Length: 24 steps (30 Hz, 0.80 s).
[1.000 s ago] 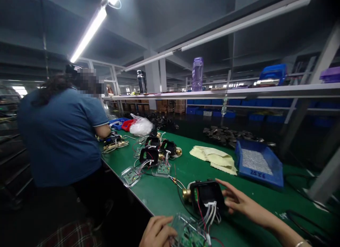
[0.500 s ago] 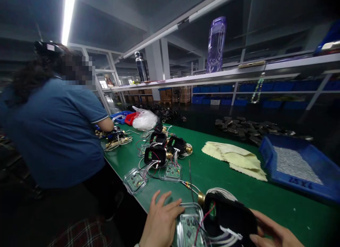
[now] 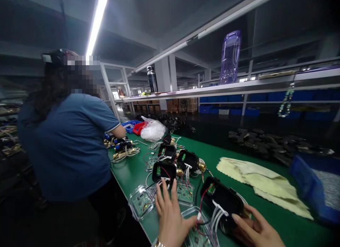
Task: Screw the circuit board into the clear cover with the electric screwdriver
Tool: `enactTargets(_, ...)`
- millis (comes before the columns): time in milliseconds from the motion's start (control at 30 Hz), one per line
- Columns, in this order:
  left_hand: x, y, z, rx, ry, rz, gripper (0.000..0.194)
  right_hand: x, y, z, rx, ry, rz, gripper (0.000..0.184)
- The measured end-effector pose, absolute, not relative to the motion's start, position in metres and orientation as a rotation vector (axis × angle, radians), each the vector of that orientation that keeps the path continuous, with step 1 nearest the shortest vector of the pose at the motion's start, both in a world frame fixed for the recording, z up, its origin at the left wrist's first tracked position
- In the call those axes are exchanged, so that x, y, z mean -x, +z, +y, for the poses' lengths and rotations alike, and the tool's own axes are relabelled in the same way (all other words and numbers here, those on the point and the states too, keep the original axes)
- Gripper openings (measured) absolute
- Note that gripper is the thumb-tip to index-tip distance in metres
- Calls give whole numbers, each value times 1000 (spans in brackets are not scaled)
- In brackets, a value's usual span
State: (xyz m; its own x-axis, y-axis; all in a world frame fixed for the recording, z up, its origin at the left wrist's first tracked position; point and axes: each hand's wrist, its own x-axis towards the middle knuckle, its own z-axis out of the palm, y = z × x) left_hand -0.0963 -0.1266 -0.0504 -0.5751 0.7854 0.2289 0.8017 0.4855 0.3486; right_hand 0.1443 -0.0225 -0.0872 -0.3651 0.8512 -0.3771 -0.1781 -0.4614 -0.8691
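Observation:
My right hand (image 3: 259,224) grips the near right end of a black plastic housing (image 3: 225,199), its hollow side facing up, with white cables and a red wire coming out of it. My left hand (image 3: 171,217) is open, fingers spread and pointing away from me. Its thumb lies by a clear plastic cover (image 3: 192,213) that holds a green circuit board, partly hidden under the hand and wires. Past its fingertips sits another black housing (image 3: 162,170). Whether the fingertips touch that one, I cannot tell. To the left lies a second clear cover (image 3: 142,202) with a board inside.
Further wired housings with brass fittings (image 3: 202,166) stand mid-bench. A yellow cloth (image 3: 255,174) and a blue bin (image 3: 305,183) of small pieces are on the right. A white plastic bag (image 3: 152,129) and red bin (image 3: 138,128) lie further back. A co-worker (image 3: 69,144) stands at left.
My left hand has moved forward, its fingers now reaching past the near clear cover. The housing in my right hand has shifted forward and left relative to the bench. The head view has turned left.

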Motion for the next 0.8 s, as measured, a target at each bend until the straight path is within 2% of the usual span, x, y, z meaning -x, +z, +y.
enactTargets(67, 98, -58, -117, 1289, -579, -2729, 142, -128, -89, -10, 1133, 1853, -1062, 118)
enactTargets(133, 100, -65, -108, 1184, -526, -2742, 145, -111, -93, 0, 1138, 1807, -1153, 112)
enactTargets(267, 108, -72, -95, 1106, -495, -2704, 155, -83, -93, 12, 1116, 1673, -1256, 87)
enactTargets(333, 116, -71, -91, 1100, -484, -2691, 159, -73, -89, 15, 1095, 1636, -1301, 83)
enactTargets(600, 163, -69, -70, 1196, -584, -2534, 146, -25, -85, 52, 1029, 1629, -1376, 74)
enactTargets(800, 215, -71, -50, 1244, -617, -2468, 137, 25, -73, 81, 1086, 1570, -1506, 36)
